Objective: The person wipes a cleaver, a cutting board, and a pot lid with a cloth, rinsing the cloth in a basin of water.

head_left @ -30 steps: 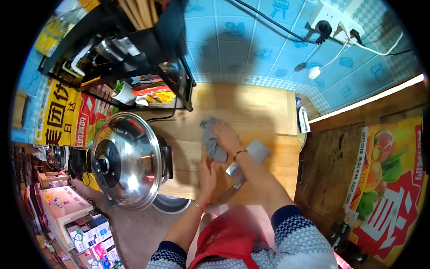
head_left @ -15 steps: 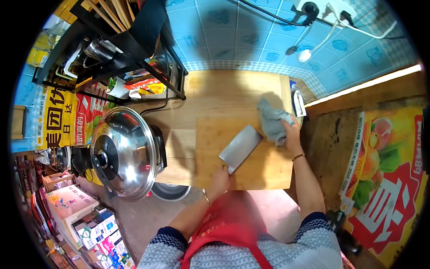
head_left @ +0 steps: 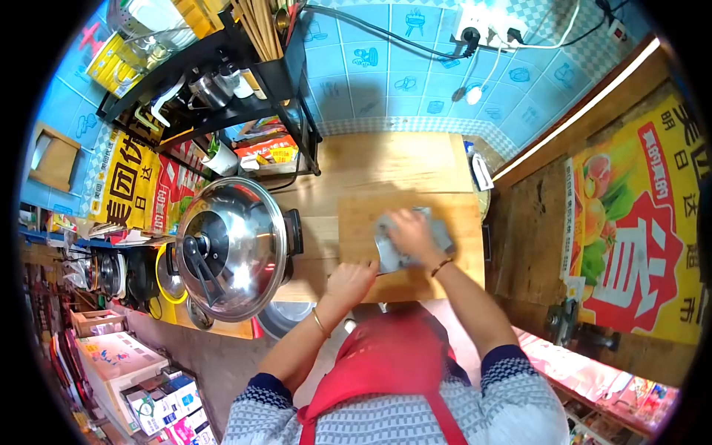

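Note:
My left hand (head_left: pixel 351 282) is closed at the handle end of a cleaver (head_left: pixel 383 252), near the front edge of the wooden cutting board (head_left: pixel 354 211). The cleaver's blade lies over the board, mostly covered. My right hand (head_left: pixel 415 236) presses a grey cloth (head_left: pixel 443 236) down onto the blade, with its fingers bent over the cloth. Motion blurs the fingers a little, and the cloth hides the blade's far part.
A large wok with a glass-and-steel lid (head_left: pixel 241 256) stands left of the board. Behind it is a black rack (head_left: pixel 311 141) with chopsticks and packets. Power sockets (head_left: pixel 489 33) and cables hang on the tiled wall. A wooden panel with a poster (head_left: pixel 630 222) is at right.
My right hand has brought the cloth from the board's right side leftward onto the cleaver's blade. My left hand keeps hold of the handle. The camera view has shifted.

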Motion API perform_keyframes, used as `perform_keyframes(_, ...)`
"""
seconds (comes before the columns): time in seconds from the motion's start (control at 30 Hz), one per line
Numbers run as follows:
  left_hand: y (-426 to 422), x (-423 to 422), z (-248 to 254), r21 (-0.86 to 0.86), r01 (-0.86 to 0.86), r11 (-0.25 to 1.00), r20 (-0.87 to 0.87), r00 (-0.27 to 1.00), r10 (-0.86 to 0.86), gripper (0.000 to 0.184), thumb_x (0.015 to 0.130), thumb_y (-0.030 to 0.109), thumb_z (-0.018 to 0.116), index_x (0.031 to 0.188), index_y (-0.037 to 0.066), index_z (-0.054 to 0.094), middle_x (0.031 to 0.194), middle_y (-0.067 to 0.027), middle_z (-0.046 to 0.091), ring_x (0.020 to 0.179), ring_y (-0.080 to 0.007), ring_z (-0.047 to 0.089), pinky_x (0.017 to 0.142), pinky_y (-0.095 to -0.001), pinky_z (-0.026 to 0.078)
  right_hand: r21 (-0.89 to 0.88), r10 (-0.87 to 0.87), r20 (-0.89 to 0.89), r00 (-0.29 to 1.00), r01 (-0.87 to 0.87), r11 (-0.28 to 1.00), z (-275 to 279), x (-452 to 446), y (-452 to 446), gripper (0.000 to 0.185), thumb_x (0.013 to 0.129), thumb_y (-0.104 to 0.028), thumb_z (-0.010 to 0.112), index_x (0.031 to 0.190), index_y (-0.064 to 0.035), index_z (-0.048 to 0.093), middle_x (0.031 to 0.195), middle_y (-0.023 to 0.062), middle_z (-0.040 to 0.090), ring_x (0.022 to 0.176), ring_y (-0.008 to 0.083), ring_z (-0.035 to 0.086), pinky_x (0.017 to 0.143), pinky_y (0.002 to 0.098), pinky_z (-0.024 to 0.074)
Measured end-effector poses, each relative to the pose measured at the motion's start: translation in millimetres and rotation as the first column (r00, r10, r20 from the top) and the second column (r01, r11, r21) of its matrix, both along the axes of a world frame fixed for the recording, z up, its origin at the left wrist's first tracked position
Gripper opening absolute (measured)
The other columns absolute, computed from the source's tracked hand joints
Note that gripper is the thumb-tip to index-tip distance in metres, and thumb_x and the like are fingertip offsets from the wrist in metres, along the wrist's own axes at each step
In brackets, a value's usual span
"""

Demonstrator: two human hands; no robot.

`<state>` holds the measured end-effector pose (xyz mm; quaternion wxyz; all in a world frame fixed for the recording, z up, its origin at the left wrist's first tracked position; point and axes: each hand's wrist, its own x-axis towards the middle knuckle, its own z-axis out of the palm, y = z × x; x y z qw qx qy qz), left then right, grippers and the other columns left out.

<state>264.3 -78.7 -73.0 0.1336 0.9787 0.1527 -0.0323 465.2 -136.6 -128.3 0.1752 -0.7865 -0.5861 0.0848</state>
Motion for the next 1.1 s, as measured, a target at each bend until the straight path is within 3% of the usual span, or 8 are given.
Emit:
perform_keyframes(0.17, -5.6, -24.3, 25.0, -0.081, -0.126, 0.989, 0.171, 0.975, 0.138, 0.015, 0.077, 0.018, 0.06, 0.085, 0.006, 0.056, 0.075, -0.0124, 0.062, 0.07, -0.0303, 0.064, 0.06, -0.0409, 0.051, 0.067, -0.455, -0.143, 0.879, 0.468, 0.881, 1.2, 104.8, -82.7, 0.036, 0.092, -0.025, 0.05, 0.123, -0.0072, 0.052, 0.115, 0.0196, 0.06, 0.097, 0.0306, 0.062, 0.086, 0.0382, 0.0498)
perform_keyframes(0.23, 3.2, -31.1, 28.3, -0.197, -0.224, 0.955, 0.182, 0.948, 0.26, 0.016, 0.079, 0.02, 0.061, 0.085, 0.005, 0.056, 0.072, -0.0131, 0.061, 0.067, -0.0295, 0.064, 0.058, -0.0402, 0.05, 0.036, -0.609, -0.558, 0.564, 0.749, 0.662, 48.5, 103.4, -100.7, 0.034, 0.094, -0.022, 0.051, 0.124, -0.0058, 0.049, 0.109, 0.0169, 0.062, 0.092, 0.0248, 0.063, 0.079, 0.0342, 0.0521)
perform_keyframes(0.33, 3.8, -29.1, 57.7, -0.732, -0.468, 0.494, -0.153, 0.821, 0.551, 0.024, 0.085, 0.024, 0.064, 0.081, 0.003, 0.053, 0.061, -0.0092, 0.056, 0.047, -0.0192, 0.056, 0.044, -0.033, 0.042, 0.16, -0.129, -0.946, 0.298, 0.773, 0.614, 80.6, 78.2, -99.7, 0.026, 0.095, -0.017, 0.053, 0.118, -0.0069, 0.051, 0.095, 0.0067, 0.064, 0.08, 0.0155, 0.064, 0.066, 0.0288, 0.0526)
perform_keyframes(0.4, -3.7, -26.8, 62.3, -0.877, -0.391, 0.281, -0.186, 0.814, 0.55, 0.022, 0.084, 0.021, 0.065, 0.079, 0.004, 0.052, 0.06, -0.007, 0.054, 0.045, -0.0157, 0.051, 0.042, -0.0305, 0.039, 0.24, -0.039, -0.917, 0.397, 0.627, 0.741, 135.5, 13.5, -86.3, 0.031, 0.093, -0.015, 0.056, 0.121, -0.0066, 0.046, 0.099, 0.0092, 0.062, 0.092, 0.017, 0.062, 0.072, 0.0287, 0.0541)
perform_keyframes(0.47, -9.9, -21.4, 73.5, -0.971, -0.205, -0.121, -0.238, 0.831, 0.503, 0.018, 0.081, 0.014, 0.068, 0.079, 0.006, 0.052, 0.056, -0.0026, 0.052, 0.041, -0.0114, 0.046, 0.039, -0.0265, 0.033, 0.598, 0.023, -0.432, 0.901, 0.268, 0.755, 144.2, -46.1, -64.4, 0.047, 0.084, -0.013, 0.065, 0.127, -0.0061, 0.047, 0.113, 0.0197, 0.056, 0.115, 0.0307, 0.051, 0.091, 0.0399, 0.0474)
perform_keyframes(0.53, -17.4, -17.6, 92.3, -0.983, -0.184, -0.023, -0.175, 0.881, 0.439, 0.017, 0.081, 0.012, 0.067, 0.082, 0.005, 0.051, 0.055, -0.0019, 0.05, 0.041, -0.0104, 0.045, 0.039, -0.0262, 0.033, 0.491, 0.172, 0.118, 0.978, -0.208, 0.846, 162.8, -81.5, -42.8, 0.04, 0.07, -0.022, 0.068, 0.108, -0.0099, 0.064, 0.123, 0.0174, 0.054, 0.124, 0.0354, 0.043, 0.105, 0.0525, 0.027)
perform_keyframes(0.67, -27.6, -24.3, 121.3, -0.993, -0.083, 0.084, -0.049, 0.938, 0.342, 0.017, 0.081, 0.004, 0.064, 0.086, 0.005, 0.047, 0.053, -0.0007, 0.046, 0.041, -0.0096, 0.044, 0.039, -0.0258, 0.033, 0.501, 0.01, 0.265, 0.964, -0.147, 0.853, 200.5, -72.5, -37.4, 0.047, 0.077, -0.022, 0.066, 0.122, -0.0123, 0.058, 0.135, 0.0156, 0.047, 0.129, 0.0363, 0.039, 0.11, 0.0528, 0.0197)
perform_keyframes(1.1, -46.5, -49.5, 150.6, -0.995, 0.052, -0.08, 0.014, 0.911, 0.413, 0.014, 0.081, 0.005, 0.064, 0.086, 0.006, 0.051, 0.056, 0.0011, 0.046, 0.042, -0.0078, 0.042, 0.04, -0.0245, 0.032, 0.839, -0.355, -0.241, 0.903, 0.378, 0.392, 249.8, 36.2, -95.6, 0.025, 0.086, -0.011, 0.061, 0.11, -0.0054, 0.063, 0.108, 0.0135, 0.056, 0.101, 0.0256, 0.057, 0.088, 0.0334, 0.0454)
